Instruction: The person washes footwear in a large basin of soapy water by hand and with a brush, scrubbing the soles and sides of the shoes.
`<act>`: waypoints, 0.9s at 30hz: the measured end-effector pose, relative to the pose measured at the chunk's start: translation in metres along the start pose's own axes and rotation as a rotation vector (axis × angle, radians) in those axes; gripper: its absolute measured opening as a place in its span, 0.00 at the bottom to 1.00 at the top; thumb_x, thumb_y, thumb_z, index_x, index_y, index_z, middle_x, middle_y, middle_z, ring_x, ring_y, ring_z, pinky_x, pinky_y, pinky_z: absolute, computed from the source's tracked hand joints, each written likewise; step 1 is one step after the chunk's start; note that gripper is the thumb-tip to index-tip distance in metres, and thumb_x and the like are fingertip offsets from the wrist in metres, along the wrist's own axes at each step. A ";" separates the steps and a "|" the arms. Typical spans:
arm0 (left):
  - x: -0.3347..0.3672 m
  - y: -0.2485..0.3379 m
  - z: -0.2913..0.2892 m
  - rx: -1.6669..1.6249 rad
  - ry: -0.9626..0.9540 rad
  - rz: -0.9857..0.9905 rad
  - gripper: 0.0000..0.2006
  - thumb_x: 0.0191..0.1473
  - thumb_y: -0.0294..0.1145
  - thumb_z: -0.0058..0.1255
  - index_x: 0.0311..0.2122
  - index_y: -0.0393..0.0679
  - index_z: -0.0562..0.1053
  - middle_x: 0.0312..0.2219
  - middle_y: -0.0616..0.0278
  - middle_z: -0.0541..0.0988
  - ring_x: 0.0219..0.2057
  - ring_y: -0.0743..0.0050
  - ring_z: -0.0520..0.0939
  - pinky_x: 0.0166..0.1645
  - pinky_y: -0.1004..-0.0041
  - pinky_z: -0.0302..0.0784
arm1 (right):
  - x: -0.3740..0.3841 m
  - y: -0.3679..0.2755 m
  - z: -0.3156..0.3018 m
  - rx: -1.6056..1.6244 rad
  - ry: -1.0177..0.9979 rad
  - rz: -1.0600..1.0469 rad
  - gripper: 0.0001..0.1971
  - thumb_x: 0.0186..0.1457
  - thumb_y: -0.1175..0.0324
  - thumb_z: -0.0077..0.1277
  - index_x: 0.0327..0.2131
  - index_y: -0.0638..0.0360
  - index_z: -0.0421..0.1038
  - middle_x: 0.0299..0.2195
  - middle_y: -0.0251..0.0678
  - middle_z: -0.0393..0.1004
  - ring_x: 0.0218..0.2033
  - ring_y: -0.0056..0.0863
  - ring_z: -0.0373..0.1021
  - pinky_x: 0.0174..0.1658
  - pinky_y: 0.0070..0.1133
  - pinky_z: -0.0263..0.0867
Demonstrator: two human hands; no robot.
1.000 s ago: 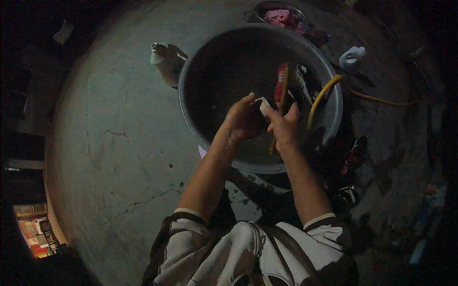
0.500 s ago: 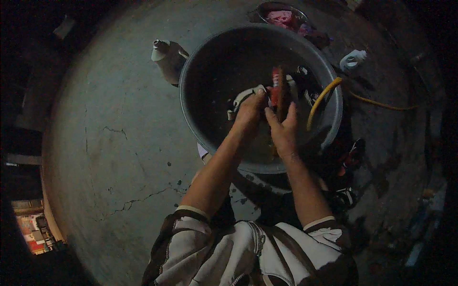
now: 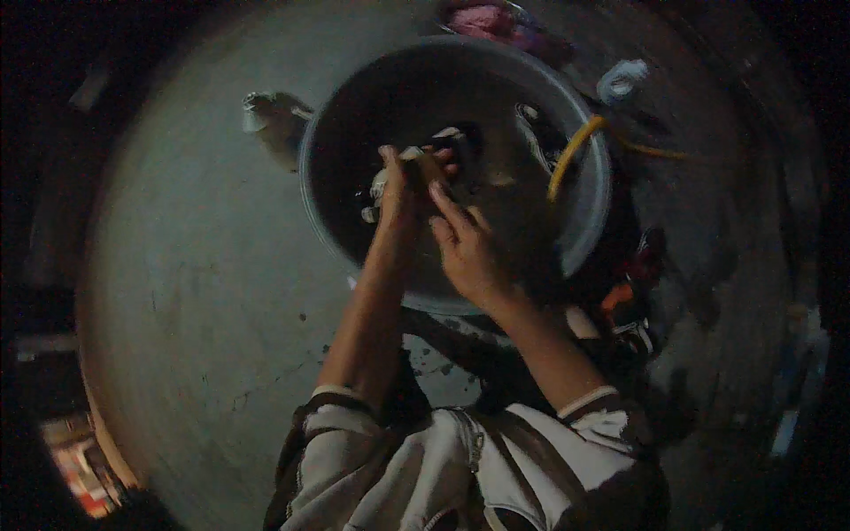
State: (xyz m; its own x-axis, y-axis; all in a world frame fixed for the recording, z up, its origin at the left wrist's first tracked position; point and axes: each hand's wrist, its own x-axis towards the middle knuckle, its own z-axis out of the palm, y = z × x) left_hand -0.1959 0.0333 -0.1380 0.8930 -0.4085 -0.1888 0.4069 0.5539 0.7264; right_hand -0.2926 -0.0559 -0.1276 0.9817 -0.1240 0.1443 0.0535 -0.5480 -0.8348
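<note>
Over a large grey tub (image 3: pixel 316 208) holding murky water, both my hands work close together, blurred by motion. My left hand (image 3: pixel 400 199) is closed around a dark shoe-like item with pale trim (image 3: pixel 379 188), partly hidden by the hand. My right hand (image 3: pixel 471 252) is right of it, its index finger stretched along a brown brush-like block (image 3: pixel 431 171) that lies against the left fingers. A black and white piece (image 3: pixel 452 134) shows just beyond the fingers. Another dark shoe-like thing with white edging (image 3: pixel 536 137) rests at the tub's right side.
A yellow hose (image 3: pixel 580 146) hangs over the tub's right rim. A pale jug (image 3: pixel 273 119) stands to the left and a white bottle (image 3: pixel 622 81) at the far right. Pink cloth (image 3: pixel 481 19) fills a basin behind. Orange and dark footwear (image 3: pixel 620 299) is at the right.
Both hands have shifted left and closer together inside the tub. The red and brown thing, upright before, has turned and now shows mostly brown. The view has moved slightly.
</note>
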 end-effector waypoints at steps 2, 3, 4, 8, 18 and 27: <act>-0.001 -0.010 0.000 0.002 0.015 0.027 0.33 0.48 0.61 0.23 0.42 0.38 0.61 0.37 0.53 0.70 0.36 0.64 0.72 0.42 0.68 0.68 | 0.002 0.002 0.005 -0.005 0.051 0.030 0.18 0.51 0.65 0.40 0.48 0.48 0.59 0.37 0.46 0.66 0.39 0.41 0.64 0.39 0.28 0.62; 0.002 -0.011 -0.010 -0.002 -0.044 0.052 0.33 0.48 0.61 0.23 0.43 0.38 0.60 0.38 0.53 0.69 0.36 0.63 0.72 0.41 0.67 0.68 | 0.005 0.000 0.008 -0.008 0.079 0.039 0.17 0.51 0.66 0.40 0.47 0.49 0.60 0.36 0.43 0.67 0.39 0.39 0.64 0.39 0.27 0.62; -0.008 -0.007 -0.006 0.052 -0.031 0.076 0.33 0.48 0.62 0.23 0.45 0.39 0.59 0.40 0.54 0.68 0.39 0.63 0.71 0.43 0.67 0.66 | 0.009 -0.001 0.016 0.006 0.147 -0.017 0.17 0.51 0.65 0.40 0.47 0.49 0.60 0.37 0.43 0.66 0.40 0.40 0.64 0.39 0.27 0.62; 0.006 -0.021 -0.024 0.251 -0.021 0.111 0.34 0.49 0.61 0.24 0.50 0.40 0.55 0.46 0.55 0.63 0.46 0.62 0.65 0.50 0.67 0.58 | 0.027 0.008 0.021 0.011 0.347 -0.099 0.17 0.51 0.64 0.38 0.45 0.52 0.61 0.40 0.43 0.65 0.39 0.43 0.64 0.40 0.29 0.61; -0.015 -0.001 0.007 -0.051 -0.148 -0.192 0.34 0.50 0.60 0.24 0.50 0.38 0.56 0.48 0.54 0.61 0.49 0.61 0.61 0.53 0.65 0.51 | 0.044 0.004 -0.009 0.029 0.455 -0.045 0.16 0.49 0.67 0.42 0.42 0.58 0.62 0.31 0.50 0.67 0.32 0.46 0.65 0.35 0.31 0.62; -0.010 0.019 0.002 0.006 -0.079 0.079 0.34 0.49 0.60 0.25 0.49 0.36 0.55 0.47 0.49 0.61 0.49 0.58 0.62 0.54 0.62 0.52 | -0.003 -0.007 0.030 0.125 0.245 -0.033 0.19 0.49 0.66 0.42 0.47 0.49 0.58 0.36 0.52 0.62 0.32 0.47 0.64 0.36 0.31 0.62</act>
State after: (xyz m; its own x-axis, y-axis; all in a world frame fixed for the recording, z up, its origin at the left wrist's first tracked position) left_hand -0.1969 0.0468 -0.1211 0.9041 -0.4201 -0.0784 0.3349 0.5824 0.7407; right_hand -0.2902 -0.0269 -0.1380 0.9063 -0.3124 0.2845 0.1221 -0.4510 -0.8841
